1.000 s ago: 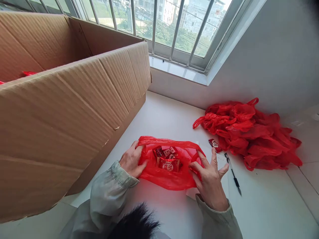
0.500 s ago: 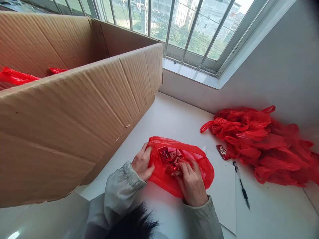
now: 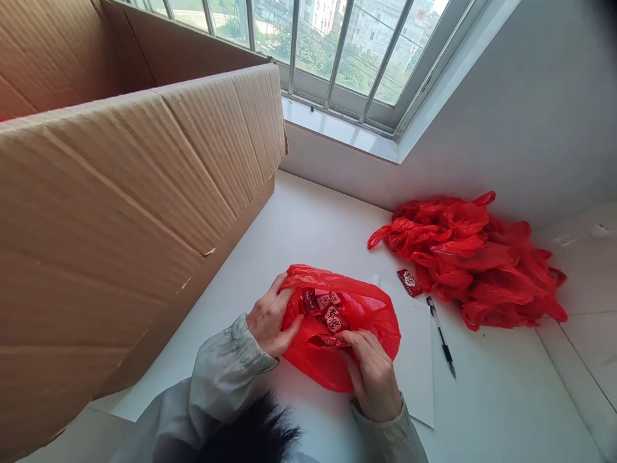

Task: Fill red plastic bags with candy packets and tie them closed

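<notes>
A red plastic bag [image 3: 308,366] lies spread on the white table with its mouth held wide. My left hand [image 3: 270,316] grips the bag's left rim, thumb inside and fingers behind the plastic. Several small red candy packets [image 3: 333,317] with pale printed labels rest inside. Between the thumb and fingertips of my right hand [image 3: 373,373] is one red packet [image 3: 326,341], tilted over the near part of the bag's opening. The right hand's thumb is partly hidden by the bag and its own fingers.
A big cardboard box [image 3: 144,212] stands close on the left. To the right are a heap of red plastic bags [image 3: 472,257], a single red packet [image 3: 409,282], a black pen [image 3: 441,337] and white paper [image 3: 417,360]. A barred window [image 3: 337,58] is behind.
My right hand has drawn back slightly toward me, bringing one packet away from the others. My left hand keeps its hold on the bag. The view has shifted to the right.
</notes>
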The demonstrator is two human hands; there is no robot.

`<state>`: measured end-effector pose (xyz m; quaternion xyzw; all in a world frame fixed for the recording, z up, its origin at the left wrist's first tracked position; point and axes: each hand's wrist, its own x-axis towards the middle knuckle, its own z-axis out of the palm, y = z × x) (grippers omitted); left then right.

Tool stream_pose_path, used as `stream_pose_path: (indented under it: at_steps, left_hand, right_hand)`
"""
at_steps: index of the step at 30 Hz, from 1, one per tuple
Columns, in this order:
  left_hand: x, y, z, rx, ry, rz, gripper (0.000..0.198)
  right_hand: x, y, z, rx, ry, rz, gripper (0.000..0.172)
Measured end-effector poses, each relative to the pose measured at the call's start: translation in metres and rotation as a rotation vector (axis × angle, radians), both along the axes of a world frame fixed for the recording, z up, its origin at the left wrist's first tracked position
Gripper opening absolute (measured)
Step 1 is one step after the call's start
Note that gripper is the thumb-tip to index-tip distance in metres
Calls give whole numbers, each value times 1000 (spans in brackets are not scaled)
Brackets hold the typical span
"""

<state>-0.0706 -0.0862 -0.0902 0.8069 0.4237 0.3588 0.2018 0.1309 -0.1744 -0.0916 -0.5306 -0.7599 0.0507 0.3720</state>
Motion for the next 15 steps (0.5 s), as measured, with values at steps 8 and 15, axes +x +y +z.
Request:
stream_pose_path:
  at_steps: [8, 15]
  left_hand:
    - [-4, 9, -1, 2, -11, 110, 13]
    - [-5, 6, -9, -33, -45, 86, 22]
  right_hand:
    - [-13, 21, -7, -151, -104, -98, 25]
    - [-1, 21, -27, -124, -191, -326, 27]
